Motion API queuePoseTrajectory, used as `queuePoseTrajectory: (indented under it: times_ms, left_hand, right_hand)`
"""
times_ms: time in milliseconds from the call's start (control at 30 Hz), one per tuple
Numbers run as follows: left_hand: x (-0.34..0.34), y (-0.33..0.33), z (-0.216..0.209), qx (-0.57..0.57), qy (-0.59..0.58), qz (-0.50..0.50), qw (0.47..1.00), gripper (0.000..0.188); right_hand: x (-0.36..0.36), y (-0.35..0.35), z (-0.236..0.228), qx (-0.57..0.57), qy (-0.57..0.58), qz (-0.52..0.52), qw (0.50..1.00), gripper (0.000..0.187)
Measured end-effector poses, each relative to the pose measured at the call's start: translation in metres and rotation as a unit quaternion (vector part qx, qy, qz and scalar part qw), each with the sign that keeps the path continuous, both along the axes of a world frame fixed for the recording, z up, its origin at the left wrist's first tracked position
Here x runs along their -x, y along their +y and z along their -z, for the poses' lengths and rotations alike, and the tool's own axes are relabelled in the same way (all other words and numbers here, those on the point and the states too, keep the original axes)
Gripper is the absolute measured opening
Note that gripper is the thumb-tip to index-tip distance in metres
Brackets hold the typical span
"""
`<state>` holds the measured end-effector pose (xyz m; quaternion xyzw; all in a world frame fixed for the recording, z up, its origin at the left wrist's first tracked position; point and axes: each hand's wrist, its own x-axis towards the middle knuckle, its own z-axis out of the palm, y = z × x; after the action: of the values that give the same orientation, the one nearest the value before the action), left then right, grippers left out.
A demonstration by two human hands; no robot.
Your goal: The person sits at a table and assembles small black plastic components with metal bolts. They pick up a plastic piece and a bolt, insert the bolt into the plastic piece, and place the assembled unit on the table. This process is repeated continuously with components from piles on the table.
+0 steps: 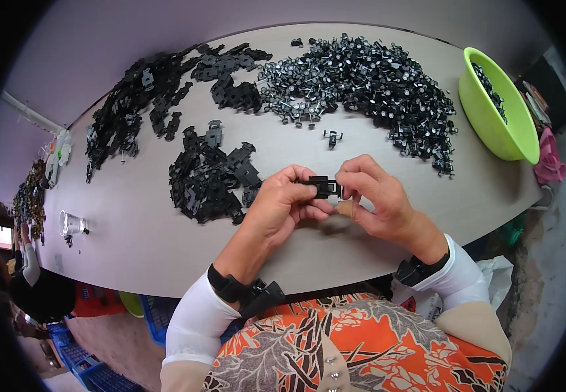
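Above the near part of the table, my left hand grips a small black plastic toy-car chassis between thumb and fingers. My right hand is pinched closed at the right end of that chassis; whatever lies between its fingertips is hidden. A tan wrap covers one right fingertip. To the left lies a pile of flat black chassis plates. Just beyond my hands a single wheel-and-axle piece stands apart from a large heap of wheel-and-axle pieces, black and silvery.
More black plates spread along the far left. A lime-green basin holding similar parts stands at the right edge. On the left are a clear plastic cup and a brownish parts pile, near another person's arm. Blue crates sit below.
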<state>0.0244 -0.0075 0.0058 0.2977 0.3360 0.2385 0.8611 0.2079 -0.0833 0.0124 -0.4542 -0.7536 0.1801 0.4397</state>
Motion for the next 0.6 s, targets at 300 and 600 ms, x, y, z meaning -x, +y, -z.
queuePoseTrajectory:
  times_ms: [300,600]
  left_hand:
    - [0.005,-0.003,0.01,-0.046,-0.013,0.066,0.997,0.015]
    - [0.007,-0.013,0.004,-0.063,-0.011,0.053,0.997,0.016]
  right_hand:
    - [0.006,0.003,-0.003,-0.042,-0.044,-0.002,0.998,0.041]
    - [0.011,0.002,-0.001,-0.071,-0.061,-0.024,0.995,0.047]
